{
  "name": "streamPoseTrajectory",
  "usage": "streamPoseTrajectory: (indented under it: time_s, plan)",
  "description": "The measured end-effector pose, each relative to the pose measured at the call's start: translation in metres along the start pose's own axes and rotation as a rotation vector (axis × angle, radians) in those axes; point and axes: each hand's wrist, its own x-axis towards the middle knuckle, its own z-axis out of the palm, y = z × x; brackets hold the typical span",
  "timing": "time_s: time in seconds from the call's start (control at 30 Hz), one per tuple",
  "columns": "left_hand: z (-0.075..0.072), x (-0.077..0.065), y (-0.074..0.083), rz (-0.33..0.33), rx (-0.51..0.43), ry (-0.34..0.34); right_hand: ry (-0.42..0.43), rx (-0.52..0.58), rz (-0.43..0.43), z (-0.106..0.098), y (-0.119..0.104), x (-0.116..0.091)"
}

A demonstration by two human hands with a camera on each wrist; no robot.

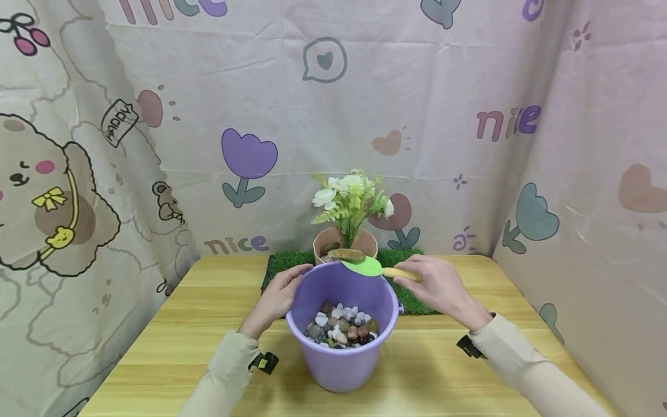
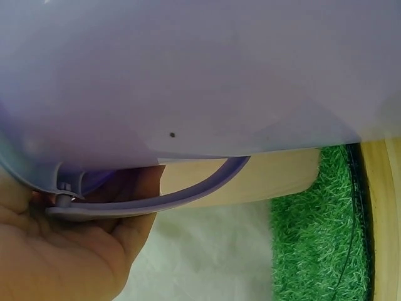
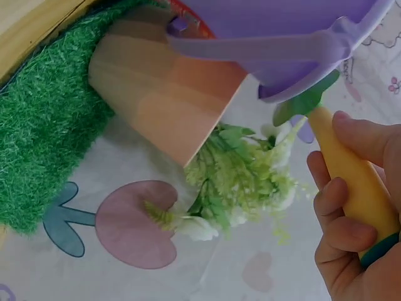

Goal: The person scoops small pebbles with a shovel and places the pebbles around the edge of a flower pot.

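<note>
A purple bucket (image 1: 341, 368) stands on the table with mixed pebbles (image 1: 341, 327) at its bottom. My left hand (image 1: 276, 301) grips its left rim; in the left wrist view the fingers go behind the bucket's handle (image 2: 169, 199). In my right hand (image 1: 440, 286) is the yellow handle (image 3: 354, 172) of a small garden trowel. Its green blade (image 1: 367, 266) reaches over the far rim, bearing brownish stones (image 1: 346, 255) in front of a pinkish flowerpot (image 1: 369, 244). White flowers with greenery (image 1: 351, 194) rise from the pot, where some stones show.
Green artificial turf (image 1: 292, 260) lies under and around the pot at the back of the wooden table (image 1: 187, 324). A printed cloth (image 1: 333, 116) hangs behind the table and along both sides. The bucket's handle hangs on its far side, close to the pot.
</note>
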Motion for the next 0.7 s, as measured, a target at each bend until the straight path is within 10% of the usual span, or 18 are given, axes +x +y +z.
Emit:
streamPoseTrajectory:
  time_s: [0.7]
  plan:
    - [0.001,-0.001,0.000,0.000,-0.028,0.009,-0.126,-0.099,-0.052,0.044,0.044,0.044]
